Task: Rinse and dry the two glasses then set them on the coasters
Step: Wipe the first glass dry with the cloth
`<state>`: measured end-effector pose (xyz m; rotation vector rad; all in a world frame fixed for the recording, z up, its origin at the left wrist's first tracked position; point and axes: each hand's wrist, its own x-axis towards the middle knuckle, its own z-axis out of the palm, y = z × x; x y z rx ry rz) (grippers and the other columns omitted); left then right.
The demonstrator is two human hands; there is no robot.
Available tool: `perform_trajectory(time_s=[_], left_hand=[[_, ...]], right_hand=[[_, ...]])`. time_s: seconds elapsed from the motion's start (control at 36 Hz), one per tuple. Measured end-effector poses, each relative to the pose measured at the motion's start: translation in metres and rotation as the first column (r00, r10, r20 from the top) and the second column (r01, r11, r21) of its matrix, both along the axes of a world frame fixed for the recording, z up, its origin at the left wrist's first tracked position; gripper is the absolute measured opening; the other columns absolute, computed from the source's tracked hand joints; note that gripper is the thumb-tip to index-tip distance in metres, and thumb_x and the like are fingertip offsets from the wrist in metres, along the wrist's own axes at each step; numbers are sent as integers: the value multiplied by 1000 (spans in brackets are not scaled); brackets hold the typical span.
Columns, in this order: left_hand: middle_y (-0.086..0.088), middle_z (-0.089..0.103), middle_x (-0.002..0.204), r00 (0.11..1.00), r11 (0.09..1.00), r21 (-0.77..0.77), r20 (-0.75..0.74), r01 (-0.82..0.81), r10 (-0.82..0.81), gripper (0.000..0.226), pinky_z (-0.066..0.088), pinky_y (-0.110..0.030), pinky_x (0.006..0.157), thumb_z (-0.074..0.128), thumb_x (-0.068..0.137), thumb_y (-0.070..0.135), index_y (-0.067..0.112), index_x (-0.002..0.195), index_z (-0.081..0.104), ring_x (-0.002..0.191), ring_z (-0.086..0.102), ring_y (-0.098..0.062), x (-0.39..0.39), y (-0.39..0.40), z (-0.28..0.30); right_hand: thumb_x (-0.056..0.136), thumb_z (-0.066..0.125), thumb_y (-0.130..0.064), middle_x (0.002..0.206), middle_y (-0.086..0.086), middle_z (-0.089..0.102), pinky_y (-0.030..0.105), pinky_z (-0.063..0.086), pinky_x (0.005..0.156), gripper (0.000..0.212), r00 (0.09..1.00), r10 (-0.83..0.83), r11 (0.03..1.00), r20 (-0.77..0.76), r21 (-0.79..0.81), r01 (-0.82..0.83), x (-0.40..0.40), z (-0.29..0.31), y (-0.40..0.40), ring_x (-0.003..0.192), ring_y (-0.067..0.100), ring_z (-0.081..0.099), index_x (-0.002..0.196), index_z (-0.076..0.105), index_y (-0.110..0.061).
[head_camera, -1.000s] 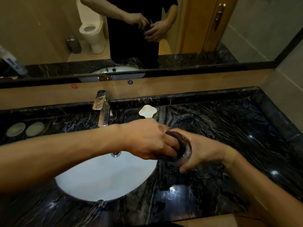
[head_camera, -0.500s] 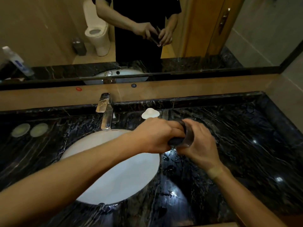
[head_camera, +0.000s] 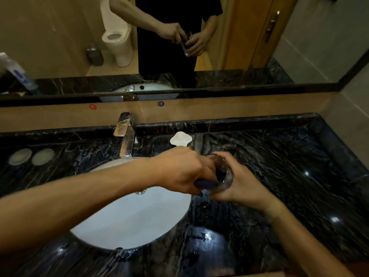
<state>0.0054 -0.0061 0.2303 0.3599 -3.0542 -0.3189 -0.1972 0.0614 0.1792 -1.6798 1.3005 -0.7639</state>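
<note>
right hand (head_camera: 242,183) curled round a clear drinking glass (head_camera: 223,176), left hand (head_camera: 183,172) gripping a dark cloth (head_camera: 207,183) stuffed inside it, over the black marble countertop (head_camera: 279,176) beside the white oval sink (head_camera: 129,220)

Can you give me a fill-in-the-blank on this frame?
1. The right hand holds a ____ beside the sink.
2. The left hand pushes a dark ____ into it.
3. Both coasters lie ____ of the faucet.
4. The number of glasses on the coasters is ____.

Missing: glass; cloth; left; zero
</note>
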Motion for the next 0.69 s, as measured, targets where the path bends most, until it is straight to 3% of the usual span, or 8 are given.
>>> perform_trajectory(time_s=[0.14,0.22,0.28,0.39,0.5,0.56,0.64,0.69], left_hand=[[11,67,115,959,923,-264,48,282,-279,39,22,-23,55,45,86,41,31,115,69,77,63,-22,3,1,10],[9,66,116,964,923,-280,100,266,-248,36,33,-25,50,47,87,37,29,115,67,75,62,-25,0,-4,10],[9,66,114,981,928,-322,109,189,-162,36,31,-26,49,43,88,35,30,113,67,72,62,-25,-3,-7,10],[12,68,108,1000,974,-225,-23,-19,14,37,26,-23,48,42,82,39,28,105,68,67,64,-21,-11,-3,5],[12,67,91,968,978,-82,-182,-191,174,14,31,-22,49,72,77,32,29,85,60,67,62,-20,-19,0,-4],[11,62,78,927,965,52,-268,-257,261,28,39,-25,49,76,76,29,33,75,48,64,59,-20,-23,2,-6],[7,67,82,902,922,222,-230,-318,367,14,52,-36,58,72,79,37,26,86,65,69,62,-19,-27,3,-9],[7,69,82,877,882,309,-217,-355,429,22,52,-35,60,72,79,41,23,90,71,69,63,-16,-29,5,-9]], right_hand=[[56,94,-10,121,-12,64,25,48,97,83,955,293,949,-49,139,-284,-13,11,-10,113,6,60,126,54,-30],[58,89,-3,100,-25,66,18,49,78,69,978,194,981,-80,42,-191,-8,6,-8,90,-3,63,107,56,-38],[58,89,-12,95,-26,67,21,49,73,66,992,46,997,-122,-58,-53,-4,3,-6,86,-5,63,105,54,-43],[57,89,-30,112,-17,64,17,47,81,77,944,-226,949,-239,-272,159,-2,-4,-4,99,3,60,124,53,-36],[56,88,-33,115,-1,65,19,38,86,78,874,-408,837,-266,-490,242,-1,-12,-5,104,15,55,125,57,-18],[59,78,-43,113,3,66,22,36,87,74,842,-476,773,-254,-577,263,1,-14,-6,102,16,53,124,57,-13],[67,72,-42,114,8,66,30,38,87,67,797,-553,697,-243,-659,283,3,-19,-7,102,20,54,124,57,-9],[74,66,-35,114,12,67,34,39,86,58,756,-615,628,-226,-720,295,6,-22,-7,102,25,56,123,58,-5]])
